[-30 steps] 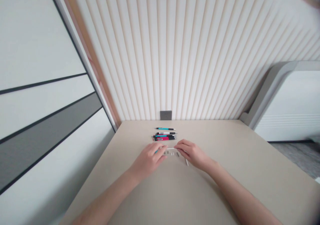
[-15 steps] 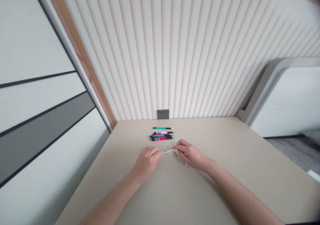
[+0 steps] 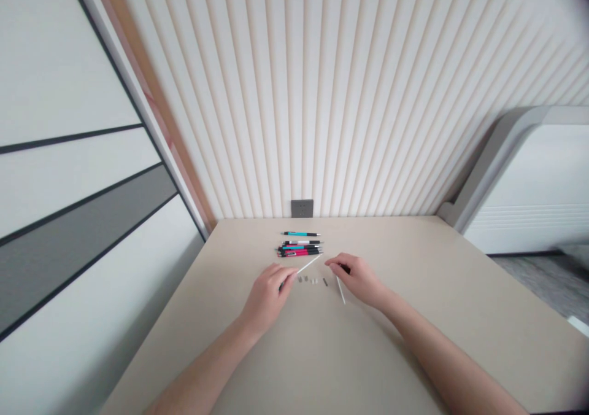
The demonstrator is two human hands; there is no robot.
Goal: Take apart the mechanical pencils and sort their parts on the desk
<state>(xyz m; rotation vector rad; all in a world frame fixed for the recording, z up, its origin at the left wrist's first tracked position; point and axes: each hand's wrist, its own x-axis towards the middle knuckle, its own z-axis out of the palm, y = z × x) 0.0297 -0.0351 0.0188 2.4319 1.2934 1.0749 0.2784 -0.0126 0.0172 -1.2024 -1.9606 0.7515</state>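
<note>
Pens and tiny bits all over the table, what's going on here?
A person's left hand holds a thin white stick that slants toward the pens. The right hand has a small dark piece in its grip, and a second white stick shows beside it. Small loose parts lie on the table between the hands. Behind them, the pens lie bunched, with one blue pen apart.

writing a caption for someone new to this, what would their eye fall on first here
The bright pens would probably draw the eye first, lying toward the far edge of the table, below the dark socket. The ribbed wall fills the upper middle. Lower down, the left hand pinches a white stick slanting toward the pens, and the right hand holds a dark piece.
</note>
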